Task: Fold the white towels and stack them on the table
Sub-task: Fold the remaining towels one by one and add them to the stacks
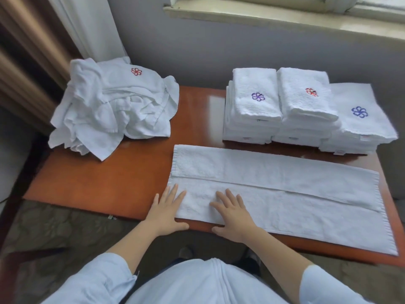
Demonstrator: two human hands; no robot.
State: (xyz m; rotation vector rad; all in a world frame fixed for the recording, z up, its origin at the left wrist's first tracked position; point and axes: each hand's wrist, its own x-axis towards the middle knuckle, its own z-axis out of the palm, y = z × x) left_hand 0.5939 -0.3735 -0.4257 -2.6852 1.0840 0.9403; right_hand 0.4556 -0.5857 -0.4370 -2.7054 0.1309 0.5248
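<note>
A long white towel [285,194] lies flat on the brown table [109,181], folded lengthwise into a strip along the front edge. My left hand [167,210] rests flat with straight fingers on the towel's left end, partly on the bare table. My right hand [233,216] presses flat on the towel a little to the right of it. A heap of unfolded white towels [114,110] sits at the back left. Three stacks of folded white towels [306,113] with flower emblems stand at the back right.
A grey wall and a window ledge [285,16] run behind the table. A curtain [87,29] hangs at the back left. The table's front edge is just below my hands, with dark patterned floor beneath.
</note>
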